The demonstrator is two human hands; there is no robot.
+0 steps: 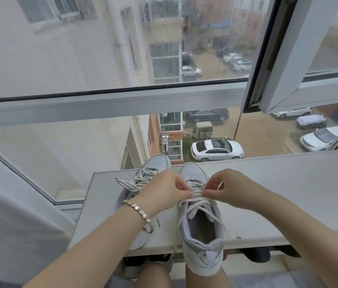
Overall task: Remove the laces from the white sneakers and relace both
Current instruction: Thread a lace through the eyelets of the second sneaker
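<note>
Both hands on the lace, sneaker at 6 o'clock
L hand & R hand each pinch the lace mid-tongue on the near sneaker, heel past the counter edge; 2nd sneaker at its 9 o'clock, laced. Lace looks soft, light, limp: prob. best pinched close to an eyelet, or by the stiff tip at 4 o'clock.
</note>
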